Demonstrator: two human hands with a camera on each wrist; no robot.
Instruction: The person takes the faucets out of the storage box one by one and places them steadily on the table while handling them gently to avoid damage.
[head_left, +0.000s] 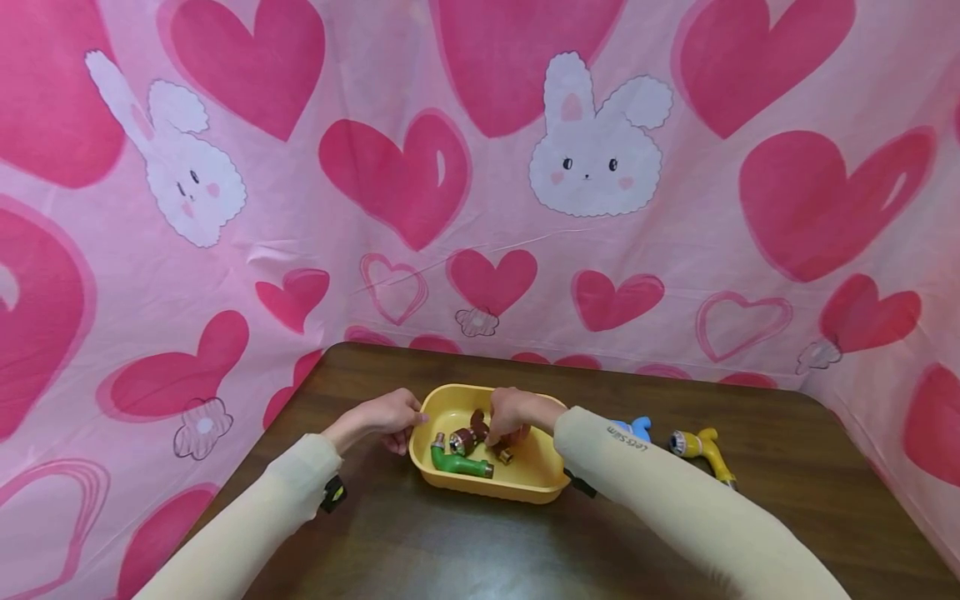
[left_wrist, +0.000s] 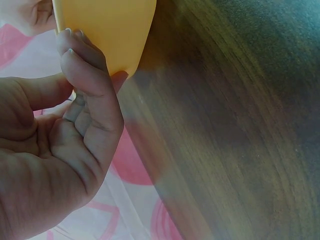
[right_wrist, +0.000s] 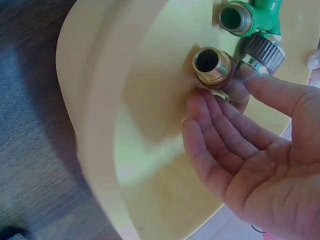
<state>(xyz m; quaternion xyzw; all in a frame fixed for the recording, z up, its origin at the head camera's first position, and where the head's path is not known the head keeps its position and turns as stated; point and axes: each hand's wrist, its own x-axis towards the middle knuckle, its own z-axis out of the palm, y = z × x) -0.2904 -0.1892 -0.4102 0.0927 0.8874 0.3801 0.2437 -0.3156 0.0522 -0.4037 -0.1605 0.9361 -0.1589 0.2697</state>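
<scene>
Down inside the yellow tub [head_left: 534, 462], the right hand [head_left: 513, 410] has the brown pipe [head_left: 480, 427], thumb to one side and fingers to the other, pinching it around the body, with the threaded brass end [right_wrist: 212, 67] poking out free. Over at the tub's left end, the left hand [head_left: 390, 417] pinches the rim, well apart from its partner. And the green pipe [head_left: 461, 464] lies right beside the brown one, so there isn't much finger room on that side! Now, this brown piece looks rigid, a hard body with metal at its ends, so I'd expect no give under a squeeze and a fair bit of weight for its size, likely pulling toward the metal. The body looks smooth and could slip a little; the ribbed collar [right_wrist: 262, 52] should offer the better bite. Best hold, I'd say, is around the body near that collar, keeping skin off the thread, which may be scratchy. Fragile? It doesn't look it, though the coating might chip in a knock. The tub seems light, thin plastic, apt to skid on the table [head_left: 375, 542], so that rim grip makes sense. Out right, the blue pipe [head_left: 639, 428] and yellow pipe [head_left: 697, 446] lie on the wood.
</scene>
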